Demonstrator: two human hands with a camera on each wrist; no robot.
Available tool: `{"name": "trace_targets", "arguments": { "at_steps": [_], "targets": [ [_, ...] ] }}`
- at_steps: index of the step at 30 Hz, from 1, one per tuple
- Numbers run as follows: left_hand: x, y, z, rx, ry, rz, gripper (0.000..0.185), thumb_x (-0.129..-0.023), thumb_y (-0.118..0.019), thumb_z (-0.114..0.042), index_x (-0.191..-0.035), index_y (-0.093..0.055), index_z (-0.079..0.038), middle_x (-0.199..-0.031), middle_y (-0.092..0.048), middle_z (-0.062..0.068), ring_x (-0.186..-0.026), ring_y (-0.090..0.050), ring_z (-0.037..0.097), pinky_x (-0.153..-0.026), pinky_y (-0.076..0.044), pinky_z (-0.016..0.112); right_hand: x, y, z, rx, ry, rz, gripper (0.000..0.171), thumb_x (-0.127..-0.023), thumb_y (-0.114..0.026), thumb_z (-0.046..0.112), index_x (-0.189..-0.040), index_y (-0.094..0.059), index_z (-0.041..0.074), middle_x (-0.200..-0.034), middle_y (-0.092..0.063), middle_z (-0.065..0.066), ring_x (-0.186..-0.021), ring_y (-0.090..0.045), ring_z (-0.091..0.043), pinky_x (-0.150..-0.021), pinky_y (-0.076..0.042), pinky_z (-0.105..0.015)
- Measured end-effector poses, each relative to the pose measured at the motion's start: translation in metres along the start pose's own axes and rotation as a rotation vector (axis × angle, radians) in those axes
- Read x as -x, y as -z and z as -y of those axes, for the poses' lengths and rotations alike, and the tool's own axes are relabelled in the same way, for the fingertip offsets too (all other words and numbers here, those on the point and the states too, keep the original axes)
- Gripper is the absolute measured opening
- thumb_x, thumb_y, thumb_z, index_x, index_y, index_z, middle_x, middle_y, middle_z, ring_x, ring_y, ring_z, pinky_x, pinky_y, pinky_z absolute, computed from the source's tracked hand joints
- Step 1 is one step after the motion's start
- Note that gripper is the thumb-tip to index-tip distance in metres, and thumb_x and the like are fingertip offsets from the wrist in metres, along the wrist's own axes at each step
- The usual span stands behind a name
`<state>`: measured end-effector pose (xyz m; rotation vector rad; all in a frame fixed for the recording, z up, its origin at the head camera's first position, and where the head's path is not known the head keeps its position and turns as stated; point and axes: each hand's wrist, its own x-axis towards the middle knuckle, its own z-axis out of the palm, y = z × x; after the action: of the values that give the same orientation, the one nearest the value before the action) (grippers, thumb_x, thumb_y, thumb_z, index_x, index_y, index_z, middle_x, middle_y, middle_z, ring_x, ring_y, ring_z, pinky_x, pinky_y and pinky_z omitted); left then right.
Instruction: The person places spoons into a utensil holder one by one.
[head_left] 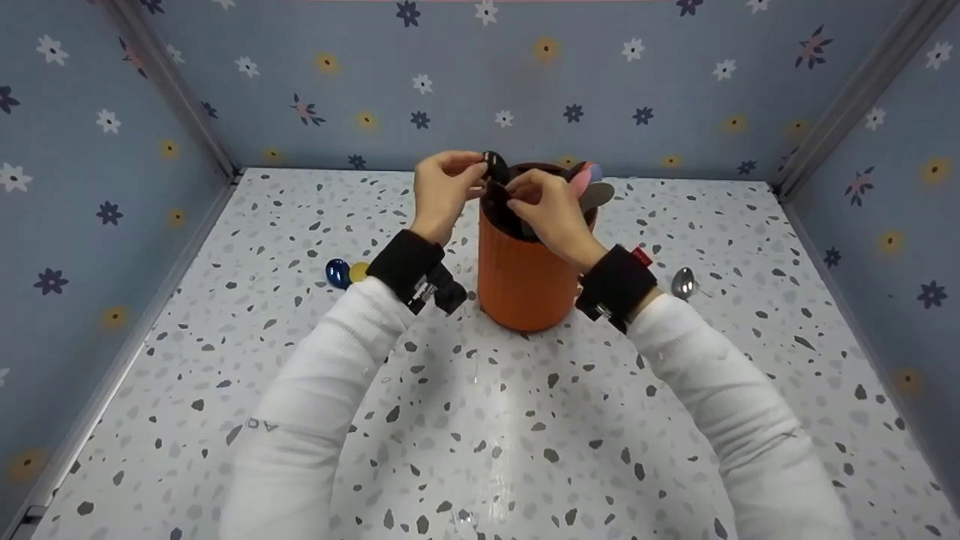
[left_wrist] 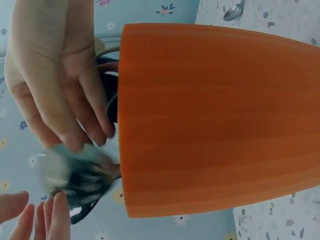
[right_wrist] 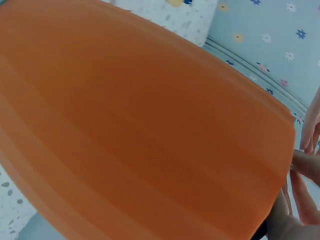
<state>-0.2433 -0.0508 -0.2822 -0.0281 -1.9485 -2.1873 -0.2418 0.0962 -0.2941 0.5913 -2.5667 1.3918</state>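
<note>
Head view showed both of your hands meeting over the mouth of an orange ribbed holder [head_left: 523, 277] that stood upright on the speckled tabletop [head_left: 480, 420], near its middle. Your left hand [head_left: 444, 192] pinched a small black spoon [head_left: 494, 166] at the rim between thumb and fingertips. Your right hand [head_left: 551, 211] had its fingers curled over the utensils at the mouth; what they gripped, if anything, was hidden, so I cannot tell. Several spoon bowls [head_left: 592, 187] stood out of the holder behind that hand, partly covered by it. The holder's inside and its rear rim were out of sight.

Left wrist view filled mostly with the holder's orange wall [left_wrist: 215, 120]. It showed dark utensil handles [left_wrist: 90, 180] at the mouth, blurred, under your left hand [left_wrist: 55, 95], and the fingertips [left_wrist: 50, 220] of the other hand at the lower edge. Right wrist view gave almost only the orange wall [right_wrist: 140, 130], with fingers [right_wrist: 305, 170] cut off at the right edge.

Only the head view showed a blue spoon bowl [head_left: 337, 273] and a yellow one [head_left: 359, 271] lying left of the holder, and a silver spoon [head_left: 684, 283] lying right of it, beside your wrist. Open tabletop lay in front between your sleeves; flowered walls [head_left: 90, 187] closed three sides.
</note>
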Motion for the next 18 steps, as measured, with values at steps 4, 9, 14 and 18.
{"name": "trace_targets", "arguments": {
  "at_steps": [4,9,14,18],
  "targets": [
    [0.000,0.009,0.006,0.007,0.023,-0.032,0.021,-0.083,-0.057,0.002,-0.101,-0.059,0.011,-0.083,-0.057,0.012,-0.063,-0.056,0.014,-0.069,-0.055,0.028,0.005,0.006,0.000,-0.069,0.027,-0.033,0.016,-0.082,-0.060,0.001,-0.098,-0.060,-0.004,-0.095,-0.061,-0.016,-0.087,-0.058,-0.020,-0.078,-0.049,-0.025],
    [0.002,0.024,0.016,-0.002,0.059,-0.060,0.021,-0.083,-0.057,0.001,-0.101,-0.058,0.012,-0.081,-0.056,0.009,-0.060,-0.055,0.009,-0.070,-0.054,0.029,0.012,0.010,0.002,-0.098,0.053,-0.021,0.016,-0.081,-0.061,0.002,-0.097,-0.061,-0.003,-0.094,-0.061,-0.014,-0.085,-0.057,-0.018,-0.077,-0.049,-0.025],
    [0.003,0.043,0.034,-0.034,0.107,-0.092,0.022,-0.084,-0.056,0.000,-0.104,-0.058,0.010,-0.085,-0.055,0.009,-0.061,-0.056,0.009,-0.072,-0.054,0.030,0.025,0.006,0.003,-0.120,0.098,0.028,0.015,-0.082,-0.062,0.005,-0.095,-0.062,-0.002,-0.090,-0.063,-0.011,-0.079,-0.058,-0.015,-0.071,-0.049,-0.025],
    [0.004,0.058,0.050,-0.042,0.143,-0.125,0.023,-0.085,-0.056,-0.001,-0.105,-0.058,0.010,-0.085,-0.054,0.008,-0.060,-0.056,0.007,-0.073,-0.054,0.032,0.036,-0.003,0.002,-0.140,0.110,0.094,0.015,-0.082,-0.062,0.006,-0.095,-0.062,-0.001,-0.091,-0.063,-0.011,-0.078,-0.058,-0.013,-0.070,-0.049,-0.025]
  ]
}}
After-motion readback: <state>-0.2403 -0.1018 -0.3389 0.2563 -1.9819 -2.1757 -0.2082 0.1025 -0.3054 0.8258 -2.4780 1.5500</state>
